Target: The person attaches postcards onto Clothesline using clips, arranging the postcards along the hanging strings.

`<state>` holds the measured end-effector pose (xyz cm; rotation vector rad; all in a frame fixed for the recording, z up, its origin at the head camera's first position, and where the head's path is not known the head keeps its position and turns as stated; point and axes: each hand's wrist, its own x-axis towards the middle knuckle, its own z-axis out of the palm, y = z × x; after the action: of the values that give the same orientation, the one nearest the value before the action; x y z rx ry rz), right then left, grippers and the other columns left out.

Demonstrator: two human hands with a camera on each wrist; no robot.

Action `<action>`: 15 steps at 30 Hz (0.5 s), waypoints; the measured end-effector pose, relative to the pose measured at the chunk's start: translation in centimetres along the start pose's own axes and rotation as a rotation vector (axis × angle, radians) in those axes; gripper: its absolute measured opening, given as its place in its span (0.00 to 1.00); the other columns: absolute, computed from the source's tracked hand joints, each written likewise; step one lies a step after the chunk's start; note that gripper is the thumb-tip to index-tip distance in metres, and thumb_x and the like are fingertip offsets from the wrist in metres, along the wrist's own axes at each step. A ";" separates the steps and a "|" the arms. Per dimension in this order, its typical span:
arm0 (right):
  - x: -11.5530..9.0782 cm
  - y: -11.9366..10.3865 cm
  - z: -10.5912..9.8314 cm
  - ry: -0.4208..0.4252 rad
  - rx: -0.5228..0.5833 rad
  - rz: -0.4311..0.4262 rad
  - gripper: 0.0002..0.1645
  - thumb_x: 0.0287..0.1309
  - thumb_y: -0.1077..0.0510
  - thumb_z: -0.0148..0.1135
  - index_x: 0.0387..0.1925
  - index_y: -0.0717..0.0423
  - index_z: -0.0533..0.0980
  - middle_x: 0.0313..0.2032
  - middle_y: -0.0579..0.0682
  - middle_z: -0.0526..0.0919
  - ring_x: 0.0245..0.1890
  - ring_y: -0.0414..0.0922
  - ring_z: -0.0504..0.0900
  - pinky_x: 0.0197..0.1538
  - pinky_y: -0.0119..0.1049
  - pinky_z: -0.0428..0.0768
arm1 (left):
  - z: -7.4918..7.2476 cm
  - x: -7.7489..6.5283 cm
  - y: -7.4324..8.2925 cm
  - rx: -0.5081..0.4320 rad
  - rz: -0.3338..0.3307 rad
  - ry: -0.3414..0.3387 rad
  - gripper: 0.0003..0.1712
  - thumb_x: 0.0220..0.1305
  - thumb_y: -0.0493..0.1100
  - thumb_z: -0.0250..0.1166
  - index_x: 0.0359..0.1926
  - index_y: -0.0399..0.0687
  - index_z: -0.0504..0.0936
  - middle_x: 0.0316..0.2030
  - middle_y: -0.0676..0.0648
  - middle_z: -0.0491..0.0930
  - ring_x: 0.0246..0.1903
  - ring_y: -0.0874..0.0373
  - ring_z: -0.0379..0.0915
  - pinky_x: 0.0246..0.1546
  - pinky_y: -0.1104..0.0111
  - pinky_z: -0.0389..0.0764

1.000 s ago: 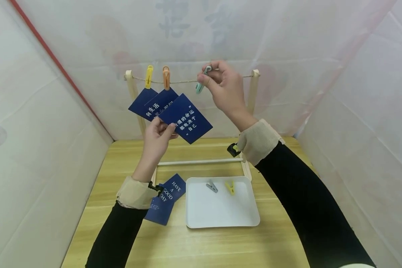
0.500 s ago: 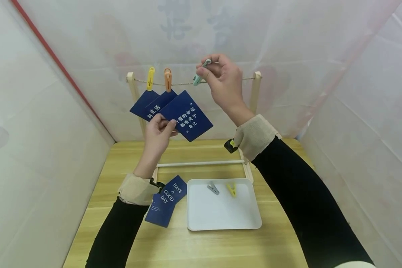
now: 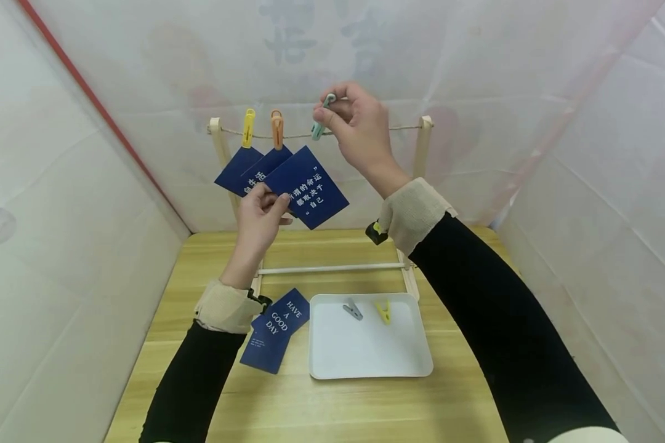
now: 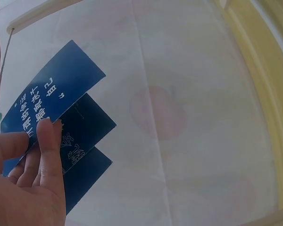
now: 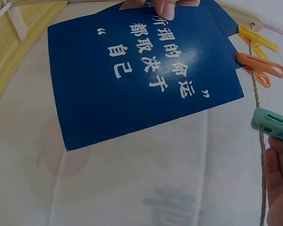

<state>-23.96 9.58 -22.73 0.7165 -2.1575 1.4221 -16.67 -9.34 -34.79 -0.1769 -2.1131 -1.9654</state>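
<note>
Two cards hung and three to go, I reckon. Far left on the string, the yellow peg has the first card, then the orange peg has the second card. Down on the worktop the GOOD DAY card overlaps a small-print card, neither hung. Above those, my left grip pinches the third card, which overlaps the second and isn't pegged. The teal peg is pinched in my right grip, right at the string; can't tell if it's biting. Then the tray with the grey peg and spare yellow peg, both unused.

Count: five cards, five pegs (two yellow, one each orange, teal, grey), one string, one tray.
</note>
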 end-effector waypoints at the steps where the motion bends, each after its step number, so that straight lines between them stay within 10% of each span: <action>1: 0.0 0.0 0.1 -0.008 -0.006 -0.002 0.15 0.61 0.51 0.68 0.44 0.55 0.78 0.40 0.46 0.90 0.40 0.34 0.87 0.43 0.29 0.81 | 0.0 0.0 0.0 -0.001 -0.003 0.000 0.10 0.73 0.39 0.59 0.41 0.35 0.70 0.38 0.29 0.80 0.42 0.40 0.82 0.35 0.65 0.88; 15: -0.2 -0.4 0.8 -0.102 -0.052 -0.029 0.15 0.62 0.52 0.67 0.46 0.57 0.78 0.39 0.47 0.90 0.40 0.31 0.87 0.47 0.26 0.82 | 0.7 -0.2 -0.2 -0.015 0.002 0.013 0.07 0.73 0.37 0.59 0.43 0.36 0.73 0.42 0.35 0.85 0.39 0.50 0.85 0.36 0.64 0.88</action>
<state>-23.62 8.80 -22.89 0.8139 -2.2437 1.3363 -16.62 -8.62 -35.04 -0.1682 -2.0904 -1.9760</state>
